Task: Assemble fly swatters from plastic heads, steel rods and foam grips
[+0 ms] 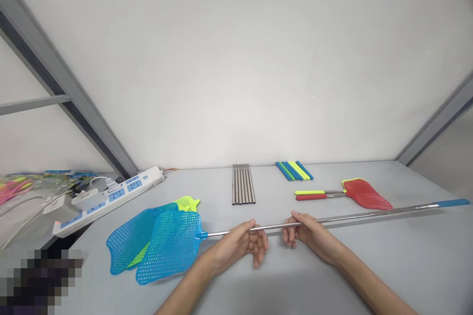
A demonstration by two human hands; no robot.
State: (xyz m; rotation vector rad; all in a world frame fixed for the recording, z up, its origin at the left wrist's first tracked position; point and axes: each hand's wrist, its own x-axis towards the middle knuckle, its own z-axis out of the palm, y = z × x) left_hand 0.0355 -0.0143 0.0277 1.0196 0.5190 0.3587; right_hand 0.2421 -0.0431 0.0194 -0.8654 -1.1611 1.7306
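Across the front of the table stretches a blue fly swatter (173, 243) with a long, extended metal telescopic rod and a blue grip at the far right. My left hand (246, 243) is closed around the rod near the swatter head, thumb on top. Farther right along the same rod, my right hand (305, 229) pinches it between thumb and fingers. Beneath and behind the held head lie another blue swatter head (129, 234) and yellow-green swatter heads (188, 203), partly hidden.
Several metal tubes (243, 184) lie in a row near the wall, beside several coloured grips (294, 171). Red and yellow swatters (365, 194) rest at right, collapsed. A power strip (111, 202) with plugs and plastic bags (37, 187) occupy the left.
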